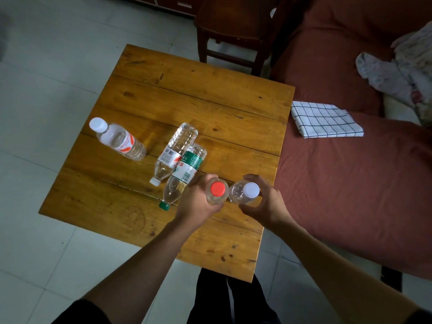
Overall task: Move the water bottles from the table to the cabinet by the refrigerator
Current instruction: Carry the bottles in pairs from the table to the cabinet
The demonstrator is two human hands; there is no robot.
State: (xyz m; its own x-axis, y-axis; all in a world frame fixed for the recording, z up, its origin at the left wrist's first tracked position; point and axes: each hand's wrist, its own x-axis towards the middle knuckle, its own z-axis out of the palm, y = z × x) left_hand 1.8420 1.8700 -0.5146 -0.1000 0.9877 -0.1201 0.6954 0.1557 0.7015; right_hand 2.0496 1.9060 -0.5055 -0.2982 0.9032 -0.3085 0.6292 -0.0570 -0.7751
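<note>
since both look full and heavy, my left hand (pixel 198 197) wraps the red-capped bottle (pixel 217 191) and my right hand (pixel 266 204) the white-capped bottle (pixel 245 192), high on their slick shoulders.

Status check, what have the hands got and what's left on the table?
Left hand on red-capped bottle, right hand on white-capped bottle. Three bottles left on table. Nothing blocking.

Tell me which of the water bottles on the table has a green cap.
The green-capped bottle lies on its side mid-table, with a green and white label, its cap pointing toward the near edge beside the left hand. The other bottles have white or red caps.
</note>
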